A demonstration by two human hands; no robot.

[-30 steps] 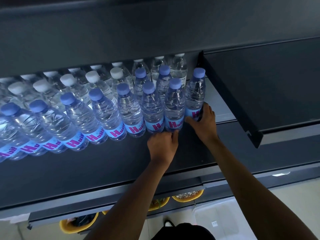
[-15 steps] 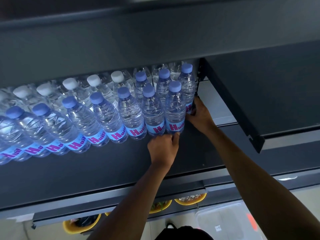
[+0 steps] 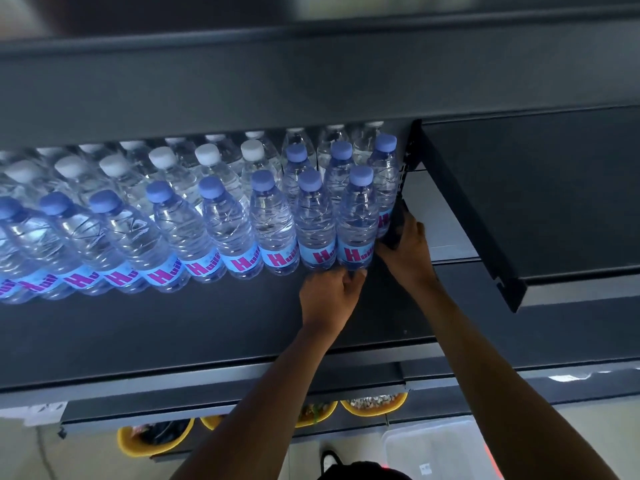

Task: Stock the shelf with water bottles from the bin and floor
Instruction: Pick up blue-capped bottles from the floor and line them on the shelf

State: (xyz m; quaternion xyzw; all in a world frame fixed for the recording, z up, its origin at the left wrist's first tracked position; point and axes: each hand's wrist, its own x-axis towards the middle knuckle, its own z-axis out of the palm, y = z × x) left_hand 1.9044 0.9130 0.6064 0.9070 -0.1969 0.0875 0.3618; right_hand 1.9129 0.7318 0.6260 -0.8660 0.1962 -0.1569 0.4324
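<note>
Read a magenta "H" on pale blue labels across the front water bottles (image 3: 221,233). Curled left hand (image 3: 329,299) fingers round the foot of the end bottle (image 3: 356,230); wrapped right hand (image 3: 408,251) round the rear bottle (image 3: 385,174), just beside the right bracket (image 3: 412,147). Left bare shelf (image 3: 173,334) open in front.

The upper shelf (image 3: 242,81) hides the caps of the back-row bottles (image 3: 363,140), and the front row (image 3: 114,244) runs off the left edge. Fingers of the right hand (image 3: 405,251) vanish behind the end bottle (image 3: 384,178); the clear bin (image 3: 436,448) is cropped below.
</note>
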